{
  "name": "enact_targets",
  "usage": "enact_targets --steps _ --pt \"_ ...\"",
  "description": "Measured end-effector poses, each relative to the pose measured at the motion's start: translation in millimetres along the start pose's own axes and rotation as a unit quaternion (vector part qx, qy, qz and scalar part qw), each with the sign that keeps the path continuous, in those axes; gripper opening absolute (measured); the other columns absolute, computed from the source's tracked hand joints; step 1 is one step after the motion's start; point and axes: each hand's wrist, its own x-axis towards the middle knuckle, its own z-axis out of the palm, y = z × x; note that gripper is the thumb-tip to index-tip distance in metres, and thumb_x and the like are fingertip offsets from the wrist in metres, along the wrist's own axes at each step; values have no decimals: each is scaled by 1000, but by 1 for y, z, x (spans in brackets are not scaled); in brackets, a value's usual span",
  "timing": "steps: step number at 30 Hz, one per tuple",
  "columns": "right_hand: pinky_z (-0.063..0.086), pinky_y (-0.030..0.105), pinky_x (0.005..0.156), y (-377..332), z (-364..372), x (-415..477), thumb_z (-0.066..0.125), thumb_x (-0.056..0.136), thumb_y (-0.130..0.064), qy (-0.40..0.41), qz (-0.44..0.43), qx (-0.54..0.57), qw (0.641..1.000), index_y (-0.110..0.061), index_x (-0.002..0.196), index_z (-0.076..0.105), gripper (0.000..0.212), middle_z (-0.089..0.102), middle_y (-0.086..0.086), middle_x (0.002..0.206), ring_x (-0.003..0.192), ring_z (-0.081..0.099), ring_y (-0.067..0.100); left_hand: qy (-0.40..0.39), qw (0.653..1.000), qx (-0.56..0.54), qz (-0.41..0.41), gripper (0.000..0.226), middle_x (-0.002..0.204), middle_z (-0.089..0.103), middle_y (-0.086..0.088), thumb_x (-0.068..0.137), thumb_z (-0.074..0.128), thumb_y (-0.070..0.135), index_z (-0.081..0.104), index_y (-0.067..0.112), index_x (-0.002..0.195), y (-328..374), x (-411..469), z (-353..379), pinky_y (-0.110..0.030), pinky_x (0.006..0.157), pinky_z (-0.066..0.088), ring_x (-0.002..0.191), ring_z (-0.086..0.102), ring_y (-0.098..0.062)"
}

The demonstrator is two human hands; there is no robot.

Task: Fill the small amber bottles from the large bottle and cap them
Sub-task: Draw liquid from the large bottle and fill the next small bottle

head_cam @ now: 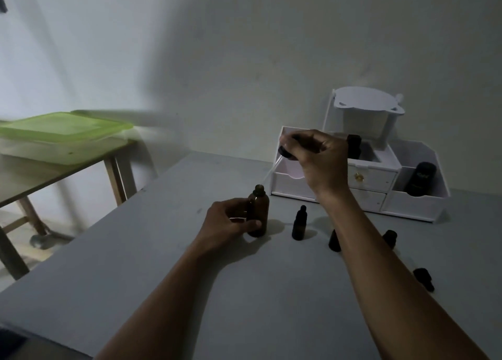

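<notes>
Head view, dim light. Left hand (231, 221) is wrapped around the lower body of the large amber bottle (258, 213), thumb across its front, holding it upright on the grey table (135, 278). The bottle's mouth is uncapped.

Right hand (317, 156) is raised above and to the right of the left hand, fingers pinched shut on the black cap of a dropper (285, 152). The dropper's clear glass tube slants down and to the left from that hand; its tip sits just above the bottle's open mouth. Whether the tip touches the rim cannot be told.

Just right of the left hand, below the right wrist, one small amber bottle (298, 224) stands upright with a black cap on it. A second small bottle (334, 241) stands against the near side of the right forearm, partly hidden by it; its top cannot be seen. A third small bottle (389, 237) shows on the far side of that forearm. Further right of the forearm, a black dropper cap (423, 278) lies on its side on the table.

Behind the right hand stands a white organiser (380, 194) with drawers and open compartments; a dark container (422, 179) leans in its right compartment.

Well to the left of the left hand, a separate wooden table (40, 180) carries a box with a green lid (62, 127).
</notes>
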Motion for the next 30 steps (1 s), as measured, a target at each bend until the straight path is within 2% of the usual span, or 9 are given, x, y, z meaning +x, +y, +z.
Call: enact_targets --steps 4,8,13,15,20,26,30 --pt "62 30 78 4 7 -3 78 84 -14 -45 12 1 999 -13 87 78 3 77 -2 78 74 75 10 6 1000 27 0 53 111 74 4 74 84 25 69 20 124 0 -1 -1 -34 96 54 104 69 -10" --pt "62 28 78 13 17 -9 78 85 -15 -96 -2 -37 995 -9 93 78 10 77 0 83 76 76 10 6 999 36 3 54 113 73 3 75 83 25 68 19 126 3 -2 -2 -32 94 55 99 69 -3" --pt "55 11 71 32 27 -20 80 82 -19 -157 3 -122 980 -11 93 79 13 76 -4 84 74 72 1 12 999 43 6 50 110 74 3 76 83 27 69 18 123 3 -3 -2 -33 91 57 97 70 -7" --pt "54 9 69 38 28 -22 81 81 -21 -161 12 -144 976 -13 93 80 14 75 -6 83 73 70 -2 6 999 48 13 51 112 74 2 77 83 26 68 17 124 2 -2 -3 -32 91 57 98 70 -8" --pt "58 16 71 41 27 -22 81 82 -21 -166 18 -149 975 -13 92 80 13 75 -5 83 75 71 1 2 999 50 14 52 114 73 0 77 82 26 67 17 126 2 -2 -3 -27 90 56 100 70 -8" --pt "50 7 60 43 32 -23 81 82 -16 -147 13 -143 979 -9 84 79 7 72 -7 73 62 66 -7 2 999 39 6 52 115 73 2 78 82 24 67 17 127 3 -2 -2 -14 82 52 96 68 -1" --pt "47 2 62 43 34 -24 80 82 -15 -132 -3 -153 979 -8 82 79 7 73 -4 74 64 66 -5 4 1000 30 -1 51 116 72 2 78 82 23 67 17 127 3 -2 -1 -15 82 52 98 68 -3"
